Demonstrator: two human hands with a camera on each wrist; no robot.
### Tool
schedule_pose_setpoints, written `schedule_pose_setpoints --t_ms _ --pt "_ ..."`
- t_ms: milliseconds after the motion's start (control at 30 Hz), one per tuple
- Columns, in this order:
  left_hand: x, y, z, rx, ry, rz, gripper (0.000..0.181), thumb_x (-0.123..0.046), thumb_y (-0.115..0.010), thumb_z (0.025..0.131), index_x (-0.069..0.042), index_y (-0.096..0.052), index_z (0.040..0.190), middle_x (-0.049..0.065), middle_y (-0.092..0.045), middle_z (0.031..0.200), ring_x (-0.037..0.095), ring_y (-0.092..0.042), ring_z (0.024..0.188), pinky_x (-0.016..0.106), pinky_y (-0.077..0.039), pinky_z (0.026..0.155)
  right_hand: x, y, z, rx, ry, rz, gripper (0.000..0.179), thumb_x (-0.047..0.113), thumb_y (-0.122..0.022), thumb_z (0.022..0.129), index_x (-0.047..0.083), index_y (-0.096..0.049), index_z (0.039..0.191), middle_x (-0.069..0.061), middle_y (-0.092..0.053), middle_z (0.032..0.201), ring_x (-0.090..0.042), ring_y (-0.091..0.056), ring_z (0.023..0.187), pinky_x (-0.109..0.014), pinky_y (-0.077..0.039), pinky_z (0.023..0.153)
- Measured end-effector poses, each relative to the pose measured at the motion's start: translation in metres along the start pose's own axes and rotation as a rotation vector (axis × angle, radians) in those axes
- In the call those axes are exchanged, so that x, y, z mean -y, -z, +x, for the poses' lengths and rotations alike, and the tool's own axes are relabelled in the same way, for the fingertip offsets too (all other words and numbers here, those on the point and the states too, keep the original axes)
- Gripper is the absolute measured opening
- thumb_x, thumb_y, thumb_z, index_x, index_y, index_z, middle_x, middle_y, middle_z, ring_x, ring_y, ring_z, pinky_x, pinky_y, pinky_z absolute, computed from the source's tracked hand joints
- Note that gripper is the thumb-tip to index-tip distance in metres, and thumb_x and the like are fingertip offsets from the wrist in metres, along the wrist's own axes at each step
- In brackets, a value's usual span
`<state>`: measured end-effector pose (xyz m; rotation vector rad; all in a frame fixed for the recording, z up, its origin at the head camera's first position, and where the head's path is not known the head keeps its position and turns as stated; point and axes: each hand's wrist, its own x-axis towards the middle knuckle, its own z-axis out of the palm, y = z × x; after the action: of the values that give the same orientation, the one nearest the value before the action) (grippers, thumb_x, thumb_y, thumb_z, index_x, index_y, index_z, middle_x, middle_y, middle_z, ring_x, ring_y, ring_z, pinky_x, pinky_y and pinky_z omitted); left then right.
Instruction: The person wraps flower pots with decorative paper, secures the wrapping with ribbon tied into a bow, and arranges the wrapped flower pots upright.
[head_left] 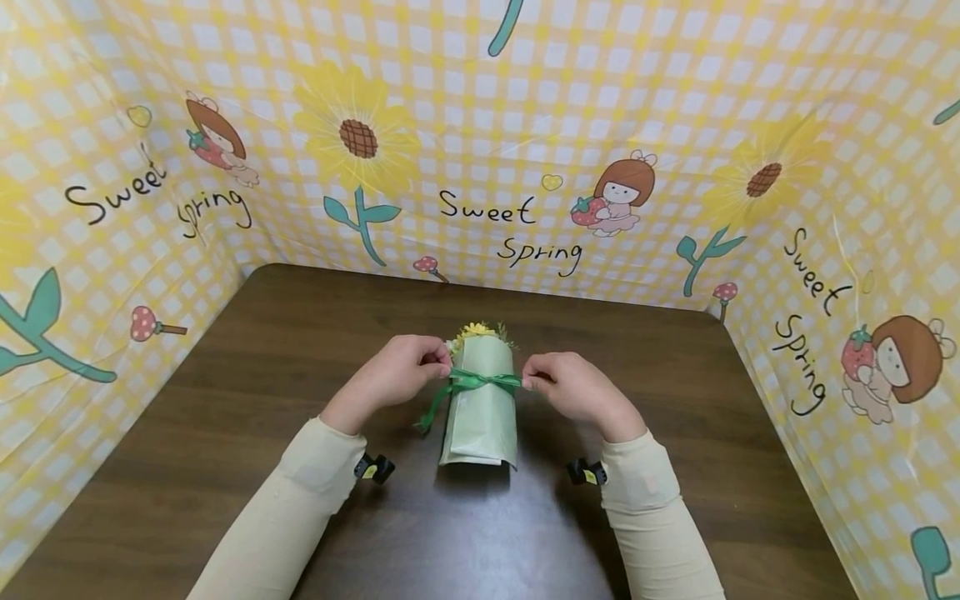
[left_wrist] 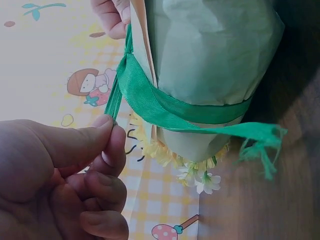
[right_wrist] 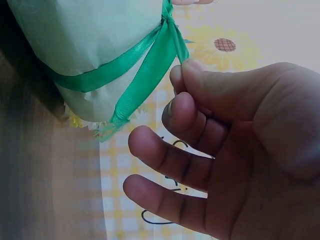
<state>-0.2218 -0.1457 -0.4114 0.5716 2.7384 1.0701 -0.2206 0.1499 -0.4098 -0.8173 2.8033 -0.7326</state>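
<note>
A bouquet wrapped in pale green paper lies on the table, its yellow and white flowers at the far end. Around its middle runs a green ribbon, knotted on top. On the left, my left hand pinches a loop of the ribbon between thumb and forefinger. From the right side, my right hand pinches the other loop the same way, its remaining fingers spread apart in the right wrist view. Frayed ribbon tails hang loose down the sides of the wrap.
The brown wooden table carries the bouquet. Yellow checked cloth with printed flowers and figures encloses the back and both sides. Each wrist bears a small black camera, one at the left sleeve and one at the right sleeve.
</note>
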Motion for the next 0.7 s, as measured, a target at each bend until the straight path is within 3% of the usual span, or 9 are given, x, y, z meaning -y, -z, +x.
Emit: schedule_pose_setpoints --t_ms 433,700 --pt "-0.0092 -0.002 0.0011 -0.044 0.014 0.051 0.009 -0.02 -0.065 0.102 -0.016 -0.07 0.094 0.004 -0.068 0.085 0.017 -0.055 0.073 0.034 -0.046 0.068 -0.0015 0.005 -0.0027 0.006 -0.019 0.018 0.01 0.022 -0.066 0.101 0.02 -0.069 0.092 0.001 -0.063 0.08 -0.013 -0.052 0.07 -0.032 -0.044 0.068" --pt "-0.0068 -0.0057 -0.0005 -0.034 0.022 -0.046 0.008 -0.017 -0.064 0.102 -0.013 -0.068 0.097 0.003 -0.065 0.087 0.017 -0.055 0.076 0.034 -0.047 0.069 0.0017 0.0019 -0.0026 0.001 -0.011 0.027 0.011 0.02 -0.066 0.102 0.021 -0.068 0.091 0.008 -0.058 0.077 -0.011 -0.052 0.068 -0.03 -0.045 0.067"
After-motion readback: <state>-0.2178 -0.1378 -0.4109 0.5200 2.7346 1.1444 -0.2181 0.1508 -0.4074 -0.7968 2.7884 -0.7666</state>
